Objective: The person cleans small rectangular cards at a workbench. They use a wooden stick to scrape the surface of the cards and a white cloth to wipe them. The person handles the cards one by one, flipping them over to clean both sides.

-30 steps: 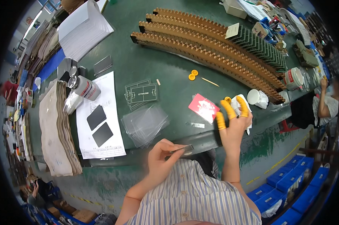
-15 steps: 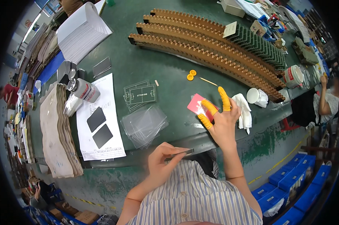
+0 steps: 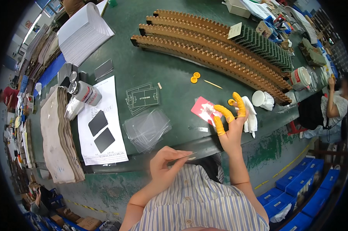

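Note:
Near the table's front edge, my left hand [image 3: 165,163] is closed on a thin flat plate [image 3: 191,155], which is nearly edge-on to view. My right hand [image 3: 231,133] hovers over the table with its fingers apart and nothing in them. Yellow finger cots [image 3: 224,112] cover its thumb and two fingers. Just left of these fingers lies a pink card [image 3: 203,109] with a pale, shiny patch. A small round yellow piece [image 3: 231,102] shows between the covered fingers. A crumpled white cloth [image 3: 251,119] is right beside this hand.
Clear sheets [image 3: 147,129] and printed transparent plates [image 3: 145,97] lie left of centre. Dark plates [image 3: 105,140] rest on a white paper [image 3: 100,156] beside a bottle [image 3: 88,93]. Long slotted wooden racks [image 3: 204,46] span the back right. Two rolled yellow cots [image 3: 194,79] lie near a wooden stick [image 3: 212,84].
My right hand has moved slightly right and toward me, uncovering more of the pink card and the round yellow piece. The plate in my left hand has turned more edge-on.

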`<state>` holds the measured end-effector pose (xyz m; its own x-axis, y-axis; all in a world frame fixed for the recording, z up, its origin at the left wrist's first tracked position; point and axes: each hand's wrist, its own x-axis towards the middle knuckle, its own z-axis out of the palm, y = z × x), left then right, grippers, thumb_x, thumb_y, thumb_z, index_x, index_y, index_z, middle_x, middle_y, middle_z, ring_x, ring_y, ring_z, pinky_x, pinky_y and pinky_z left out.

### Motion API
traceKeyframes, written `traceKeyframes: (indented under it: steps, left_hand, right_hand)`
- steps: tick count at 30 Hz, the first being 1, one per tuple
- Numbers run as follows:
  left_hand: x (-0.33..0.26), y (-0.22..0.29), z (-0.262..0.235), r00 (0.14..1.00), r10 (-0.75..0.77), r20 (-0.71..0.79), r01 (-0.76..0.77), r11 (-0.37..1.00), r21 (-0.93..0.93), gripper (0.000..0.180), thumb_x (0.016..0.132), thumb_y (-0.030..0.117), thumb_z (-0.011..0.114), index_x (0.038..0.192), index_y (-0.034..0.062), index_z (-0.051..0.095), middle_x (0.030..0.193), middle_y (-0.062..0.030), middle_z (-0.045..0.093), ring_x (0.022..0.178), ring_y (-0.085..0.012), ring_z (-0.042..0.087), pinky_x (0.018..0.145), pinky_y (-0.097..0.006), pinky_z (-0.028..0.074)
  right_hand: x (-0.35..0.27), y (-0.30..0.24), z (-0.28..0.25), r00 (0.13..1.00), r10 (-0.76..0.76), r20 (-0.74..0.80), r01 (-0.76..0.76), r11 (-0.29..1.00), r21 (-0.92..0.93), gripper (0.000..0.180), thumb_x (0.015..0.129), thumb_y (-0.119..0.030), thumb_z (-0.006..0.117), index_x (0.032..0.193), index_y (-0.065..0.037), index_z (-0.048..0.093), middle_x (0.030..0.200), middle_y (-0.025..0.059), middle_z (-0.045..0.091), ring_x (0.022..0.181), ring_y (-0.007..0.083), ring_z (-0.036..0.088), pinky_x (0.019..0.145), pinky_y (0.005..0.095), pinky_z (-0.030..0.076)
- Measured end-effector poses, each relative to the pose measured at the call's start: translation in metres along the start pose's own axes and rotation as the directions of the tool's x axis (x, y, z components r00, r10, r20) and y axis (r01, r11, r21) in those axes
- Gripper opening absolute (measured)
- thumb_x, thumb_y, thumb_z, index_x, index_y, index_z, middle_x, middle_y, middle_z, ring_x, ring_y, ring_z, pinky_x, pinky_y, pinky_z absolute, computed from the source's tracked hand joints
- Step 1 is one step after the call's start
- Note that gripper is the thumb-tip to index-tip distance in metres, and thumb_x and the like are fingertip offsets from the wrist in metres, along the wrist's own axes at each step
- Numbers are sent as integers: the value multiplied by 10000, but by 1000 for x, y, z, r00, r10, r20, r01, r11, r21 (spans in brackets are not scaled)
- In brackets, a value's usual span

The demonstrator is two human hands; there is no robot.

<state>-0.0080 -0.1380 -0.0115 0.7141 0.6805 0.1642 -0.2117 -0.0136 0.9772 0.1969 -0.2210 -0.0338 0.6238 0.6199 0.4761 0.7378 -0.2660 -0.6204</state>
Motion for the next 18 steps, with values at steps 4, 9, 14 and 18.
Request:
traceKeyframes:
  steps: [4,9,14,18]
  left_hand:
    - [1,4,3,999,-15,-35,14,1000,-24,202,785,-147,606,915,-6,542,901,-125,585,926,-288,654,781,-326,531]
    - [4,4,5,999,-10,-44,9,1000,-22,197,784,-149,607,917,-13,553,896,-120,572,927,-295,654,789,-330,529]
    - [5,5,4,997,6,-83,4,993,114,171,768,-111,644,888,6,607,897,-107,647,853,-206,643,746,-293,496]
    - [4,8,6,993,-5,-118,21,990,136,164,755,-80,669,874,27,637,900,-87,691,790,-155,609,719,-263,464]
  right_hand:
    - [-10,5,-1,976,214,37,-189,752,632,283,822,-120,633,1099,-65,623,1361,86,394,1164,220,395,939,319,318]
    - [-20,-6,-8,906,376,197,-292,217,931,324,828,-34,590,1151,-15,570,1341,91,440,1276,191,350,964,299,315]
    - [-31,-28,-13,971,230,56,-175,537,825,262,835,-91,603,1092,-44,611,1313,106,408,1242,223,356,1043,362,248]
    - [-43,-44,-15,993,93,-70,-47,872,488,183,777,-171,656,936,-99,710,1260,103,415,1048,232,374,911,343,303]
